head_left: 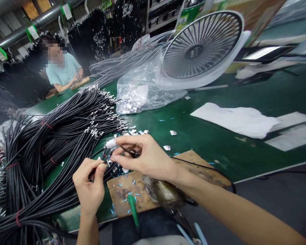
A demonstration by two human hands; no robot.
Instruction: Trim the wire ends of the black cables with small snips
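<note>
My left hand (89,188) is closed in a pinch on the end of a thin black cable (105,162) just above the wooden board (193,162). My right hand (142,156) is also closed, fingers pinched around the same cable end and a small metal terminal; its index finger wears a white tip cover. A black wire runs from my right hand over the board to the right. A big bundle of black cables (53,143) with metal terminals, tied with red bands, lies to the left of both hands.
A clear plastic bag of metal terminals (140,95) and a white fan (204,44) stand behind. White cloth (234,119) lies at right. Loose terminals and blue bits dot the green table (211,143). Another person (62,71) sits at far left.
</note>
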